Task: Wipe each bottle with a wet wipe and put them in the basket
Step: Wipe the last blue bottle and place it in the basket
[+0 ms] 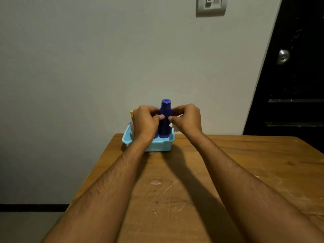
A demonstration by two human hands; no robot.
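Placement step: left hand (145,120) and right hand (187,118) both grip the upright blue bottle (164,120), its base inside the basket (157,145); the right also pinches the wet wipe (172,126); next, presumably, release and withdraw without toppling it.

A scratched brown wooden tabletop (201,181) with pale scuffs stands against a plain grey-white painted wall (87,67); a grey rectangular wall switch plate (211,6) is mounted high on it. To the right stands a dark door (298,85) with a round silver metal doorknob (283,56); a black skirting strip (31,207) runs along the wall's foot at lower left.
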